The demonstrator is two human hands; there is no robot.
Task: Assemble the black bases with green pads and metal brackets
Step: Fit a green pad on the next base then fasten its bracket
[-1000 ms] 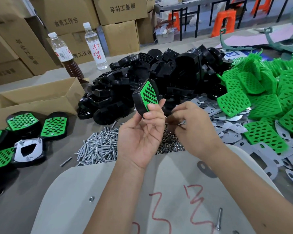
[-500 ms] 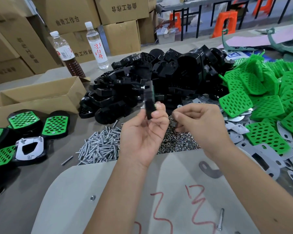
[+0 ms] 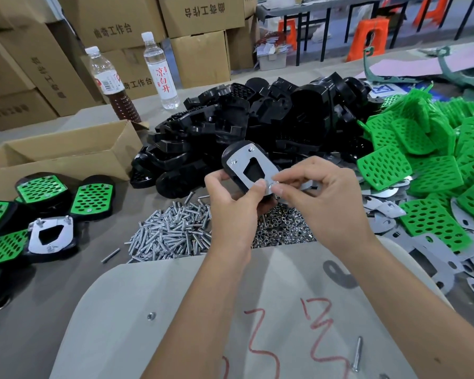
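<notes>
1. Nearest, a pale board (image 3: 175, 310) with red scrawl fills the foreground; a loose screw (image 3: 356, 354) lies on it at the near right, well apart from the work.
2. Above its far edge, the left hand (image 3: 230, 203) grips the black base (image 3: 231, 170) by its near rim, fingers curled round it, thumb pressing the metal bracket (image 3: 251, 166) flat against it; the right hand (image 3: 323, 198) pinches a small nut (image 3: 272, 185) between thumb and forefinger at the bracket's near corner, remaining fingers loosely curled.
3. Handling, as a judgement: the base looks stiff, light moulded plastic, best held by the rim, leaving the bolt ends free; the bracket is thin, rigid sheet; the nut is tiny and slick (easily dropped into the heap below), so a fingertip pinch suits it.
4. Just beyond the board lie a pile of screws (image 3: 170, 233) at the left and a pile of nuts (image 3: 279, 228) beneath the hands; neither blocks the work.
5. Far left, finished pieces (image 3: 91, 198) sit green side up, one bracket side up, near an open carton (image 3: 66, 151); at the right, loose brackets (image 3: 427, 250) and green pads (image 3: 383, 168) sprawl.
6. Farther, a heap of black bases (image 3: 257, 121) rises just behind the hands; two bottles (image 3: 162, 72) and stacked cartons (image 3: 203, 58) stand beyond.
</notes>
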